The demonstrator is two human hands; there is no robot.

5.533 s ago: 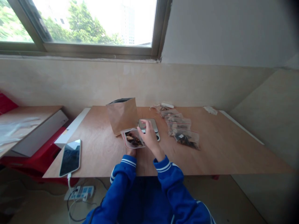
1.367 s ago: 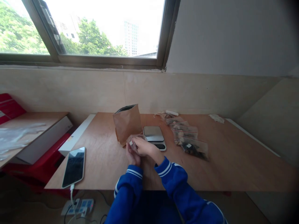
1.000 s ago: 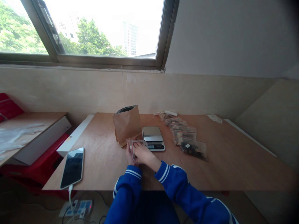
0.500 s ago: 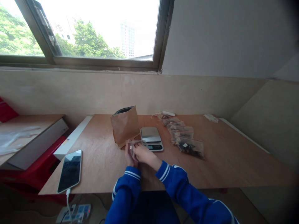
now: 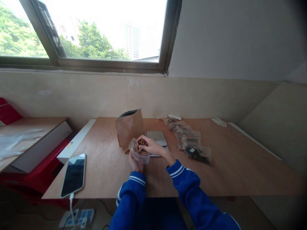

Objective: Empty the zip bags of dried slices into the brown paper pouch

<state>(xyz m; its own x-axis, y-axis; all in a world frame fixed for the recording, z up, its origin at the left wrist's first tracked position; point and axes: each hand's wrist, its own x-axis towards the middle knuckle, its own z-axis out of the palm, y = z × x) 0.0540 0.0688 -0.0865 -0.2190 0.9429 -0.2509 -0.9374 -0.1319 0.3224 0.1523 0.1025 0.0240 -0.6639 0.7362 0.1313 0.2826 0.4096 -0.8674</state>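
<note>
My left hand (image 5: 136,163) is closed around a clear plastic zip bag (image 5: 141,157), its mouth spread apart. Over that mouth, my right hand (image 5: 150,146) pinches a clump of brown dried pieces (image 5: 141,145), too small to name exactly. Just behind the bag stands a brown kraft paper pouch (image 5: 129,128) with its top gaping. A kitchen scale (image 5: 156,137) with a metal plate sits right of the pouch; my right hand hides its display.
To the right lies a row of filled zip bags (image 5: 188,137), the nearest a labelled bag with dark contents (image 5: 198,154). A charging phone (image 5: 73,175) rests at the table's left edge. White scraps (image 5: 219,122) lie at the back right.
My right hand has come up out of the plastic bag with the brown pieces between its fingers. The scale's display is now covered. The view has shifted slightly.
</note>
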